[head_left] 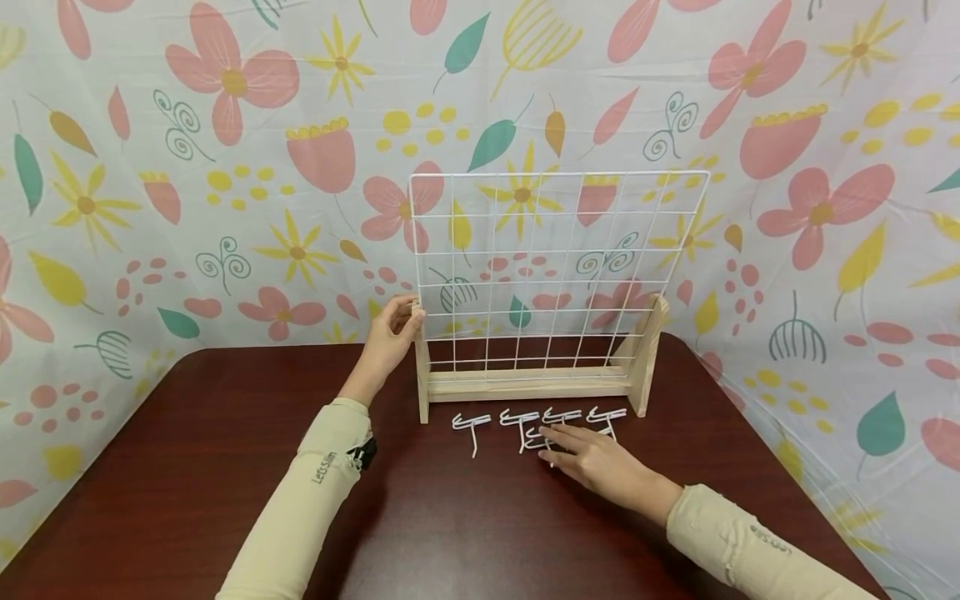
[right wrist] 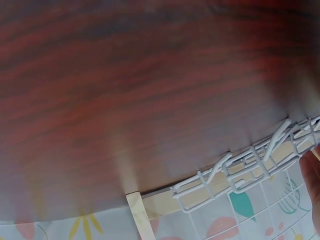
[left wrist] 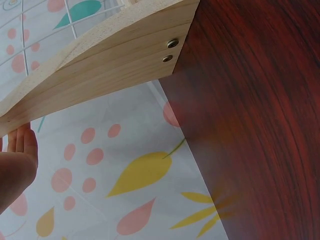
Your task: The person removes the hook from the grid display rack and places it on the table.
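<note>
A white wire grid panel (head_left: pixel 555 283) stands upright in a wooden stand (head_left: pixel 532 383). My left hand (head_left: pixel 395 325) grips the top of the stand's left side board, thumb in front and fingers behind; the left wrist view shows that board (left wrist: pixel 115 60) with two screws. Several white wire hooks (head_left: pixel 472 422) lie in a row before the stand. Over the right part of this row, my right hand (head_left: pixel 596 462) has its fingers extended, touching a hook (head_left: pixel 534 439) in front and partly covering others. In the right wrist view, my fingertips (right wrist: pixel 311 172) meet the hooks (right wrist: pixel 250 170) at the edge.
The stand and hooks are on a dark reddish wood table (head_left: pixel 450 525). Behind it hangs a white cloth (head_left: pixel 247 192) with flowers and leaves, close to the grid's back. The stand's right side board (head_left: pixel 647 358) rises beyond my right hand.
</note>
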`<state>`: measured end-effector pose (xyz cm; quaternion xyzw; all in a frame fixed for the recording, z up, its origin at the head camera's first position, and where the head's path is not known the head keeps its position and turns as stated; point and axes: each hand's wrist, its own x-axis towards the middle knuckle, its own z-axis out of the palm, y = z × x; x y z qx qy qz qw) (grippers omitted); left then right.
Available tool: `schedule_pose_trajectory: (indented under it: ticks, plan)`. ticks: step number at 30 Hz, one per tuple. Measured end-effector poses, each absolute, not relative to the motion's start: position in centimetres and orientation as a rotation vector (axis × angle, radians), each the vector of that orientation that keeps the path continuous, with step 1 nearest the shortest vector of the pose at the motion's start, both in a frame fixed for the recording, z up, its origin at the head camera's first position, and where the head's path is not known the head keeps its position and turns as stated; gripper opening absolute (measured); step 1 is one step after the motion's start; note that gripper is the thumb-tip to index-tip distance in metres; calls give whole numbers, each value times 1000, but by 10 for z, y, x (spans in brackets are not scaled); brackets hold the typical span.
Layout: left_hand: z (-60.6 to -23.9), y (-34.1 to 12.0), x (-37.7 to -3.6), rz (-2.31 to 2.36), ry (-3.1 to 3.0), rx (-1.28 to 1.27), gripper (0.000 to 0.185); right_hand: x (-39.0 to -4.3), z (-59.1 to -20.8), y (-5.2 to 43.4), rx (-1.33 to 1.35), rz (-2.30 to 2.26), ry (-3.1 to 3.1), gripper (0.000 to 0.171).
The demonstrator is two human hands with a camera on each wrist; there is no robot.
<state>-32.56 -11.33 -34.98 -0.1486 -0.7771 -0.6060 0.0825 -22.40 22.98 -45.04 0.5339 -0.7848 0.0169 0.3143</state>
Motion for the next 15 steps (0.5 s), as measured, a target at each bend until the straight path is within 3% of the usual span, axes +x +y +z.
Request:
schedule_pose_trajectory:
  ticks: [2,8,15]
  plan:
    - [-349,-113,-326,-1806,-2321,-446,43,-223,-450,230,1408,43,-2079,55]
    - [-348,-114,-326,-1804,-2308,-457,42,-220,-449,230,1382,55,-2121,24]
    - [-348,-113,-324,-1817,-2308,-450,42,-215,-452,230,1349,36,-2144,27]
